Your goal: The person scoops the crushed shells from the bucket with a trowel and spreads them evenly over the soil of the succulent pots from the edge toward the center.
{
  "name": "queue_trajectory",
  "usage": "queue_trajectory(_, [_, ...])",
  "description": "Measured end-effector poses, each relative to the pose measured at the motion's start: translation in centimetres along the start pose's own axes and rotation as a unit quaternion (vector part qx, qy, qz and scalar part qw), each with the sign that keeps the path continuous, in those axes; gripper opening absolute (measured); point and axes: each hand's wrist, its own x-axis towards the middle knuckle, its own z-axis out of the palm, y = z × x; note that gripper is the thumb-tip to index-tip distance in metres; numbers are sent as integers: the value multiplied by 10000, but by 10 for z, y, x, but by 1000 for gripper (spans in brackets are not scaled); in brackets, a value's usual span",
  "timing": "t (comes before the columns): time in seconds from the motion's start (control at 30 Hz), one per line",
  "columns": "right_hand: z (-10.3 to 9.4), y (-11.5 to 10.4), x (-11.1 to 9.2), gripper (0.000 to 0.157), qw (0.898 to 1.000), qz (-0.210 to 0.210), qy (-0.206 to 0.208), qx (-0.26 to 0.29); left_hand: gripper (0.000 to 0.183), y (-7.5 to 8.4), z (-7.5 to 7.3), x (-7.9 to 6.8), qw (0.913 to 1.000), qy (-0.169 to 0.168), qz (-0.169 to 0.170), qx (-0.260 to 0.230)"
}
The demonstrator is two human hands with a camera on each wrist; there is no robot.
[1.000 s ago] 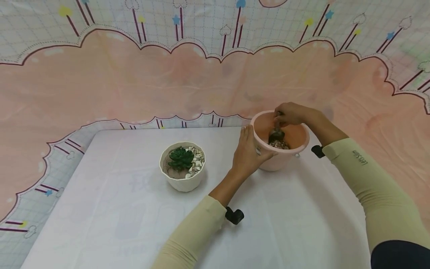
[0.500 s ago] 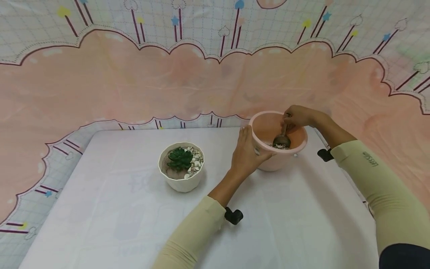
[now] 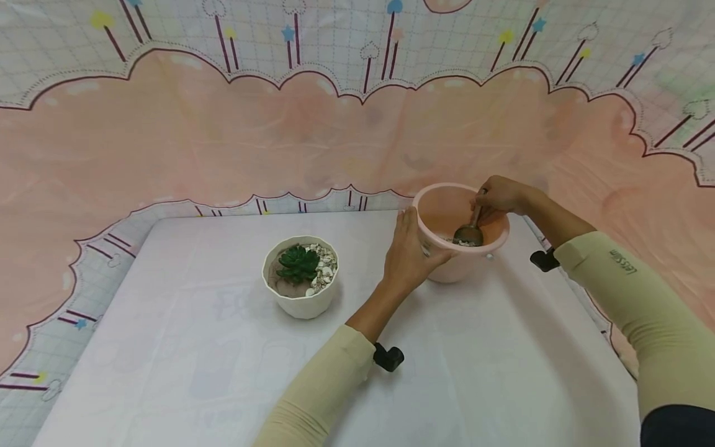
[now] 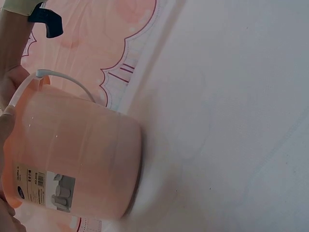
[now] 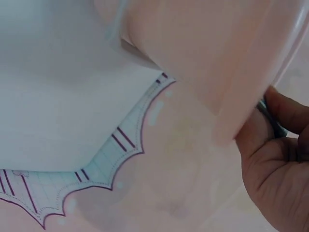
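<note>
A pink plastic bucket (image 3: pixel 455 270) stands tilted towards me at the back right of the white table. My left hand (image 3: pixel 406 256) grips its rim, fingers along the left side and thumb at the front. Inside the bucket is a metal spoon (image 3: pixel 468 234), its handle pinched by my right hand (image 3: pixel 503 196) above the rim. Little of the pale gravel near the spoon's bowl shows; the front wall hides the bottom. In the left wrist view the bucket (image 4: pixel 87 150) shows its label and white handle. The right wrist view shows the right hand (image 5: pixel 285 154) beside the rim.
Left of the bucket sits a white faceted pot (image 3: pixel 304 307) with a green succulent (image 3: pixel 298 264) and white pebbles (image 3: pixel 326 268). The white table (image 3: pixel 223 372) ends just behind the bucket, where a patterned peach cloth (image 3: pixel 279 143) hangs.
My right hand and the spoon have shifted slightly right inside the bucket, and the spoon has tilted so that its bowl's back shows. The left hand has kept its hold on the rim.
</note>
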Motion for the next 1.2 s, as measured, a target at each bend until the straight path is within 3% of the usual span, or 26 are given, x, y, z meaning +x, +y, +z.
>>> queue_trajectory(0.13, [5,2,-1,34,9963,415,-50,756,123,-1,1,0,10000,12,27,-37])
queue_trajectory(0.37, [23,-3,-7,26,9803,886,569,1670,124,-3,1,1,9997,80,112,-182])
queue_trajectory(0.77, [42,-14,-7,29,9661,1060,950,2152,123,-4,0,2,9994,161,178,-265])
queue_trajectory(1.0, [56,-8,1,22,9340,1170,1090,3194,122,-6,2,-1,9996,41,89,-276])
queue_trajectory(1.07, [58,-6,2,21,9362,1157,1124,3124,122,-5,3,0,9996,40,119,-250])
queue_trajectory(1.2, [57,-4,3,26,9508,1094,1137,2668,123,-4,3,1,9995,67,166,-247])
